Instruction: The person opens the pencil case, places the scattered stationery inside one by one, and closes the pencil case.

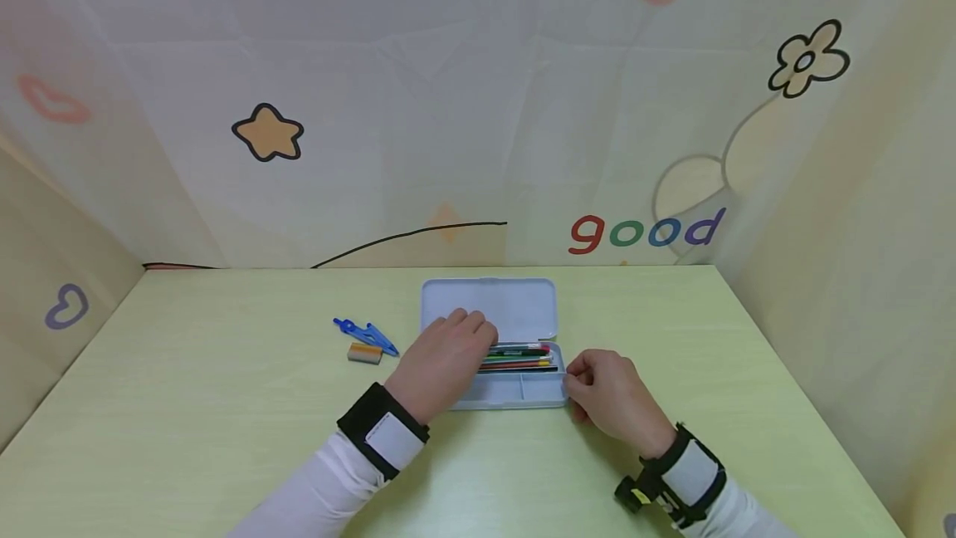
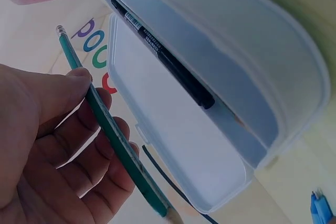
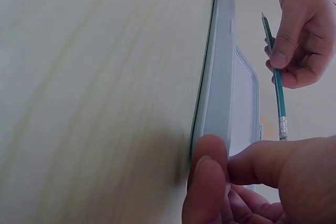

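My left hand (image 1: 451, 355) is over the left part of a pale blue pencil case (image 1: 489, 391), whose lid lies open at the back. Between thumb and fingers it pinches a green pencil (image 2: 118, 142), held above the case in both wrist views. The pencil's metal-banded end (image 3: 283, 124) points right, toward the other hand. At the case's right end, my right hand (image 1: 616, 395) grips the edge with thumb and fingertips. Several pencils (image 1: 519, 364) lie side by side in the rear compartment. A black pen (image 2: 168, 61) shows in the left wrist view.
Left of the case, a blue compass (image 1: 368, 334) and a tan-and-grey eraser (image 1: 365, 353) lie on the light green table (image 1: 224, 388). A printed curtain (image 1: 478, 106) hangs behind the table's far edge.
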